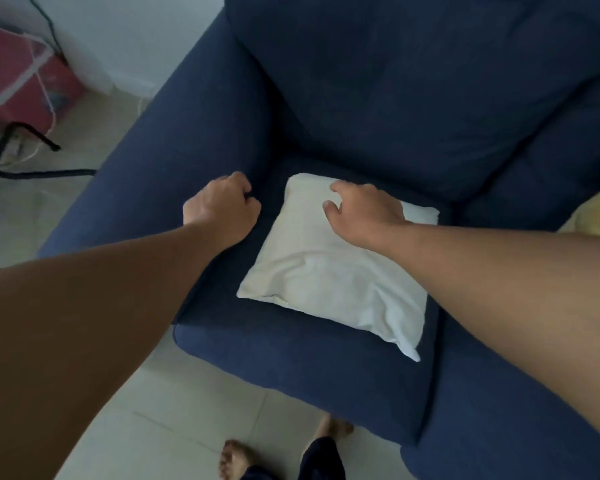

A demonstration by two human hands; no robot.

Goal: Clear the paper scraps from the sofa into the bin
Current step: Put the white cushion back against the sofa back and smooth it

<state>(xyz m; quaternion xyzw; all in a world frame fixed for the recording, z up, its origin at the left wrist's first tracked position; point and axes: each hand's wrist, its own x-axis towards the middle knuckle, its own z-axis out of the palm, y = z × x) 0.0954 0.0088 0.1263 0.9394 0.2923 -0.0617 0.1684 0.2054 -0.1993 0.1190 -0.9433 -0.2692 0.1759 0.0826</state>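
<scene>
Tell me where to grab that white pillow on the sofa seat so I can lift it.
Probably the far edge of the white pillow, where the right hand already rests, coming from above. It lies flat on the blue sofa seat, so pinching that soft edge should lift it. The left hand is curled beside it, off the pillow.
</scene>
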